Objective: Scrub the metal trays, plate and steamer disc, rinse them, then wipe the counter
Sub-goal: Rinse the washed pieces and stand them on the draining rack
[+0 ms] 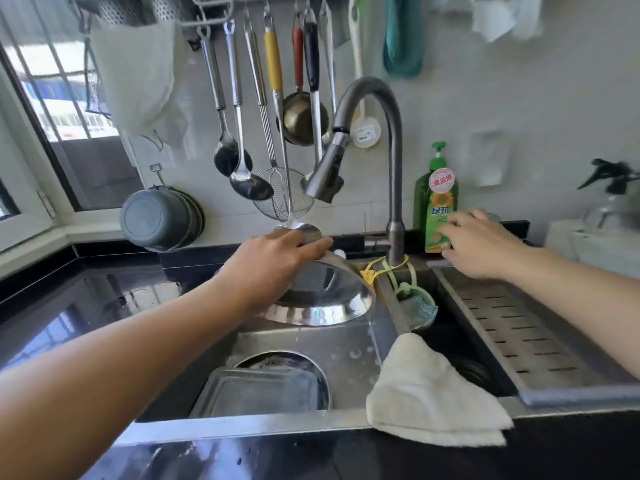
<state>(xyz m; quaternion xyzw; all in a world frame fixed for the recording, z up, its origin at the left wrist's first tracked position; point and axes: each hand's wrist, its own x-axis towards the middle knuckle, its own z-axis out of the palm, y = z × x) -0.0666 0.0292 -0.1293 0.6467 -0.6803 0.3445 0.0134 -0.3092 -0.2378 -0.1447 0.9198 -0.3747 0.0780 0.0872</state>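
Steamer disc (277,363) half hidden under tray (259,393) at lower centre, left hand (273,268) gripping tilted plate (322,299) rim, right hand (481,247) spread, fingers apart, by soap bottle (437,202)

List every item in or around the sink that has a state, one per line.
Round steel plate: tilted, held over the sink by the left hand.
Right hand: open, reaching at the green dish soap bottle.
Grey gooseneck tap: water flow unclear.
Rectangular metal tray: lying in the basin.
Cream cloth: draped over the sink divider.
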